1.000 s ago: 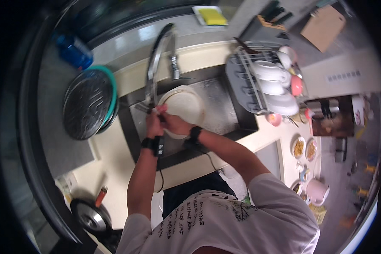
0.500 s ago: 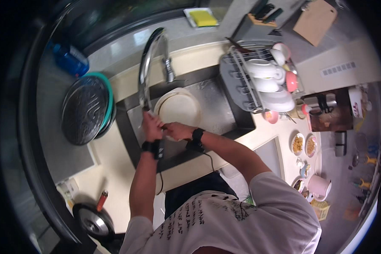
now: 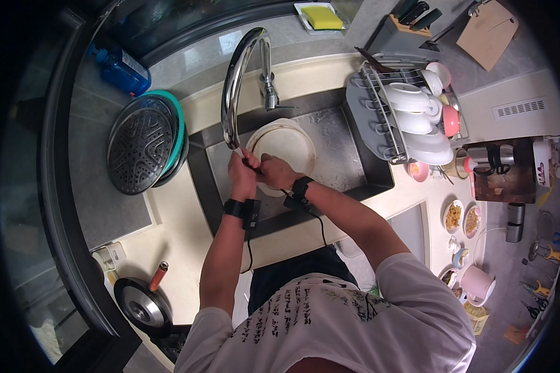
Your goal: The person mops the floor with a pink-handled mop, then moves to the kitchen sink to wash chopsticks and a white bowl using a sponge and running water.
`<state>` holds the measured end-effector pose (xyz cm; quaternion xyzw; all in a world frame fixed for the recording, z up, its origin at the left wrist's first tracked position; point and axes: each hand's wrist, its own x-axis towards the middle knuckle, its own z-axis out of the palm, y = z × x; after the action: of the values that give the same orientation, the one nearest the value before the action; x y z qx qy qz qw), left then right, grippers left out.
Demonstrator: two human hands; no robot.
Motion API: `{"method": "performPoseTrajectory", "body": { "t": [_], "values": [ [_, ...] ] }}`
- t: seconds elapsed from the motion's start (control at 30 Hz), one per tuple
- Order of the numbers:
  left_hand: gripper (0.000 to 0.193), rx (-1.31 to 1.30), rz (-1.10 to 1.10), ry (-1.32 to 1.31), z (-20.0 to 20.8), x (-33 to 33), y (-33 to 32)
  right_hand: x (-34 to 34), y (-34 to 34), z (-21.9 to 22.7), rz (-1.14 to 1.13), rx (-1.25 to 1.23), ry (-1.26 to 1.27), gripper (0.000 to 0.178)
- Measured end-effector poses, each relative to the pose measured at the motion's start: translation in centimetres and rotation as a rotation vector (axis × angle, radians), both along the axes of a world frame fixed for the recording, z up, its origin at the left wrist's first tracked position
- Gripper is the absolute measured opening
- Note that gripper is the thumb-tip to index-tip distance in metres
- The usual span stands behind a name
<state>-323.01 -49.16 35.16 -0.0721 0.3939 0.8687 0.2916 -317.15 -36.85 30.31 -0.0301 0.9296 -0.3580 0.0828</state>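
Note:
Both my hands are together over the left part of the sink [image 3: 348,127], just below the end of the curved chrome faucet [image 3: 232,81]. My left hand [image 3: 242,174] is closed, its fingers bent close to the spout's tip. Pressed against it, my right hand [image 3: 278,172] is closed too. A small dark piece, perhaps a handle, shows between them; my fingers hide most of it, so its kind stays unclear. Beneath and beyond my hands, a round cream-coloured vessel [image 3: 290,146] sits in the sink. Black bands with cables circle both wrists.
A dish rack [image 3: 367,118] with white bowls and plates stands right of the sink. To the left lean a black perforated tray [image 3: 140,152] and a teal basin [image 3: 179,140]. A lidded pan [image 3: 144,304] is at lower left. Small food dishes [image 3: 453,217] sit at right.
The whole view has shifted, so the sink and counter appear farther right and higher. My hands remain together below the spout, with the right hand's fingers now closer against the left hand.

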Motion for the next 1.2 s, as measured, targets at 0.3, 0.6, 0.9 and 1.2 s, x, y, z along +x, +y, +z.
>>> {"method": "performPoseTrajectory", "body": {
  "t": [0.3,0.6,0.9,1.2],
  "values": [
    [0.053,-0.259,0.074,0.094,-0.9,1.2,-4.2,-2.6,-0.7,1.1,0.115,0.046,0.032,0.028],
    [0.047,-0.631,-0.290,0.366,-6.5,2.3,-5.6,-3.2,-0.9,3.1,-0.044,-0.090,-0.110,0.030],
    [0.031,-0.931,-0.374,0.705,-8.4,2.5,-3.8,-3.3,-1.1,6.0,-0.116,-0.225,0.067,0.035],
    [0.030,-1.050,-0.397,0.712,-6.7,3.3,-3.5,-2.2,0.1,8.0,-0.162,-0.372,-0.068,0.028]
  ]
}}
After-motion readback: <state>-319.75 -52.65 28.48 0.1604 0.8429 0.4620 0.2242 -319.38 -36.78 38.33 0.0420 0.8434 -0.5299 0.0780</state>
